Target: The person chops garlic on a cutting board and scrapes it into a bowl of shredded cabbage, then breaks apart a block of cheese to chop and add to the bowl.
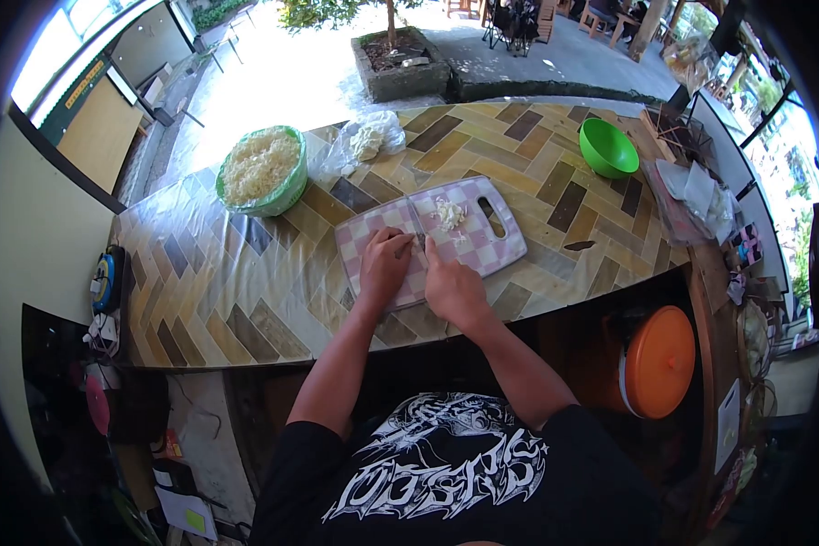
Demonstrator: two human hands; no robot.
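A pink-and-white checkered cutting board (497,257) lies on the table in front of me. My right hand (455,288) is closed around a knife (417,215), its index finger stretched along the top; the thin blade points away from me across the board. Just left of the blade, my left hand (385,266) rests on the board with curled fingertips pressed down; what they pinch is too small and covered to make out. Finely chopped white pieces (449,215) sit in a small heap right of the blade, near the board's handle slot.
On the table's left stands a green basket (287,196) lined with plastic, full of pale noodle-like strands (260,167). Beside it is a plastic bag (369,139) with whitish contents. A green bowl (608,148) stands at the far right. An orange-lidded bucket (662,362) is below the table edge.
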